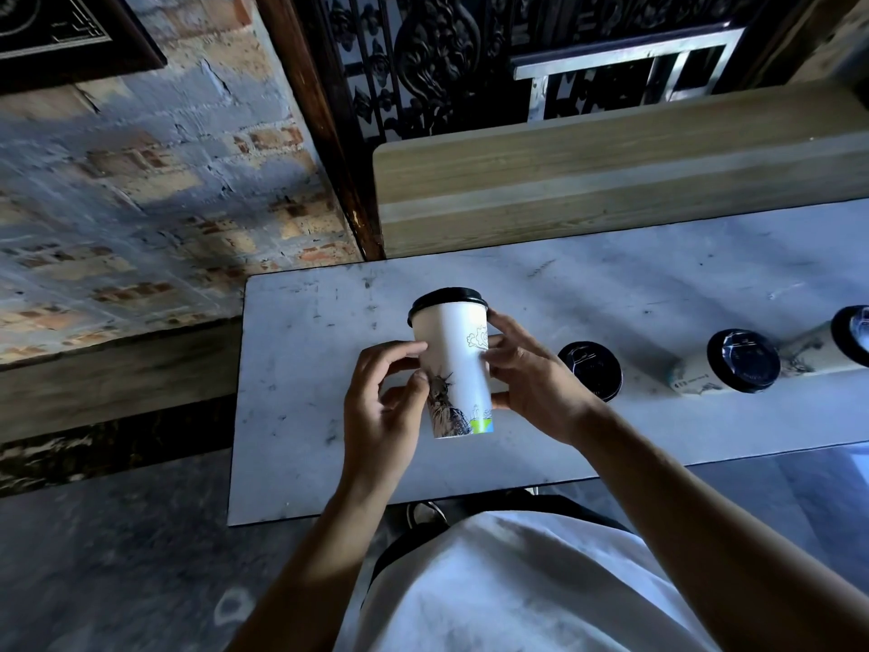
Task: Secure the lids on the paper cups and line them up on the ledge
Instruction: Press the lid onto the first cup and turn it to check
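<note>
Item: our white paper cup (458,364), black lid (447,299) on, frame centre above worktop (305,369) | left grip (383,407), right grip (531,383): both curled round it | three lidded cups (738,364) right.

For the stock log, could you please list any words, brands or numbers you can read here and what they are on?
None can be read.
Held cup: drawings only, no words visible.
Middle cup on the ledge: small dark print, too blurred.
Lids: embossed marks, too small.
Frame on the wall: pale lines, illegible.
</note>
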Demonstrator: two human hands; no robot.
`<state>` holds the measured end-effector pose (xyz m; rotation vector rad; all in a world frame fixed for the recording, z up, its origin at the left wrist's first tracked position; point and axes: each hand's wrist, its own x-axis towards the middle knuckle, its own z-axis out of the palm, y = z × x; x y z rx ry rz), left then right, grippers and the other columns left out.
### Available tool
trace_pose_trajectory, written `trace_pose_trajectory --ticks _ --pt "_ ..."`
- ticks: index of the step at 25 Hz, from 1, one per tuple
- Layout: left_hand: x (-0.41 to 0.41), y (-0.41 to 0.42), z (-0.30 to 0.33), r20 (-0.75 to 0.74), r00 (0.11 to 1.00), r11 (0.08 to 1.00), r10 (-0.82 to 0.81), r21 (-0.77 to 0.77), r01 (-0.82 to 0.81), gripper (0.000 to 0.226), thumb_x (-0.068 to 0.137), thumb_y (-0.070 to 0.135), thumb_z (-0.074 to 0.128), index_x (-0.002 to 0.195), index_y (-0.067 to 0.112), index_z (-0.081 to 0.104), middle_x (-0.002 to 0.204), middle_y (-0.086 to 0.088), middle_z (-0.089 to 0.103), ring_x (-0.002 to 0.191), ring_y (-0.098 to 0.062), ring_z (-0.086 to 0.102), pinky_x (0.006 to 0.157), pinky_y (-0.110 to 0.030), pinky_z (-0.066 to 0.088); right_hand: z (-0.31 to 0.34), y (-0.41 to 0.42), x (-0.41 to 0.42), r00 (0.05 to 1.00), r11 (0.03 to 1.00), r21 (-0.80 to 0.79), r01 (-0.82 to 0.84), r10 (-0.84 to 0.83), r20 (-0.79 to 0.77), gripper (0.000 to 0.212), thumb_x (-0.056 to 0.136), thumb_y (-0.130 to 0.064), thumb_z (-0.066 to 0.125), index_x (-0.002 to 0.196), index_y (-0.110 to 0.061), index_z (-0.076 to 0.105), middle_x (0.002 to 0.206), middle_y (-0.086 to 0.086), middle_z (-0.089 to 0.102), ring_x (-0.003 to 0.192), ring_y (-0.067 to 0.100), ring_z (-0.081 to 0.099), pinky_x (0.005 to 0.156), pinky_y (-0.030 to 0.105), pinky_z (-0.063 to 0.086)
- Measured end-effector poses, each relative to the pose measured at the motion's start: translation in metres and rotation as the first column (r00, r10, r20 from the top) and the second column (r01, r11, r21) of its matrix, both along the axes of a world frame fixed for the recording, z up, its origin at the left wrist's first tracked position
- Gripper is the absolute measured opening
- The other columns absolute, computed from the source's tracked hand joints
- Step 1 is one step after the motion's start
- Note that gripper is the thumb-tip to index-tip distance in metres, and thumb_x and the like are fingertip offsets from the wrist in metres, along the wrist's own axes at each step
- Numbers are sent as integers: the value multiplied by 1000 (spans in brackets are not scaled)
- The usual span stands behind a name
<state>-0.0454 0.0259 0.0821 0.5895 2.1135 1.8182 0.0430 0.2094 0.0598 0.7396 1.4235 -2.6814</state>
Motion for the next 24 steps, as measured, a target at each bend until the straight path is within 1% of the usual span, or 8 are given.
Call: trace_pose_trajectory --ticks 3,5,9,11,14,17,21,24 --pt "-2 1 -1 -45 999 1000 8 -22 -9 51 85 -19 57 106 25 70 114 -13 65 106 -18 68 79 -15 53 0 3 1 1000 1000 -13 1 -1 -8 69 81 -10 51 145 -37 54 110 9 59 98 27 62 84 52 56" --pt "-3 0 -4 -29 999 1000 13 -21 -14 49 84 -20 56 107 22 70 114 -13 67 107 -19 68 79 -19 55 -1 4 2 1000 1000 0 8 -8 -13 72 81 -6 50 144 -40 54 113 9 62 99 27 63 84 50 55" --pt "-4 -1 -10 70 996 998 60 2 -61 27 88 1 59 105 17 71 108 -9 74 103 -21 71 82 -34 60 1 2 2 1000 1000 20 4 -4 -18 78 80 -6 57 148 -43 48 113 13 65 99 29 62 88 48 52" --pt "-3 -1 -9 138 987 997 80 2 -81 19 88 12 63 103 20 71 106 -4 76 102 -15 71 82 -28 58 1 2 2 1000 1000 25 3 -3 -26 79 81 -5 61 149 -44 46 112 13 66 96 27 64 86 46 54" --pt "-4 -1 -7 155 986 998 61 -29 -57 18 87 23 68 106 24 71 108 3 76 104 -12 71 85 -26 58 1 2 -1 999 999 28 20 -19 -31 83 81 -4 65 153 -37 41 113 13 63 93 23 68 79 39 58" --pt "-5 -1 -6 158 985 997 65 -52 -57 20 85 27 70 105 27 69 109 5 76 94 -4 72 80 -28 60 2 2 -3 999 998 43 46 -46 -11 88 77 -3 70 155 -26 39 117 13 61 97 22 70 78 37 59" --pt "-5 -3 -11 155 986 997 66 -54 -59 20 89 22 68 109 25 69 114 4 76 99 -10 73 83 -39 63 -1 1 -6 997 995 70 77 -77 -8 87 74 -4 77 153 -18 44 122 14 61 102 26 69 79 37 58" --pt "-7 -6 -12 147 987 996 71 -63 -62 24 93 12 67 110 29 68 116 5 75 104 -15 73 83 -41 64 -3 0 -9 997 991 109 72 -72 -7 77 75 -6 79 146 -16 52 123 14 62 103 27 70 81 39 57"
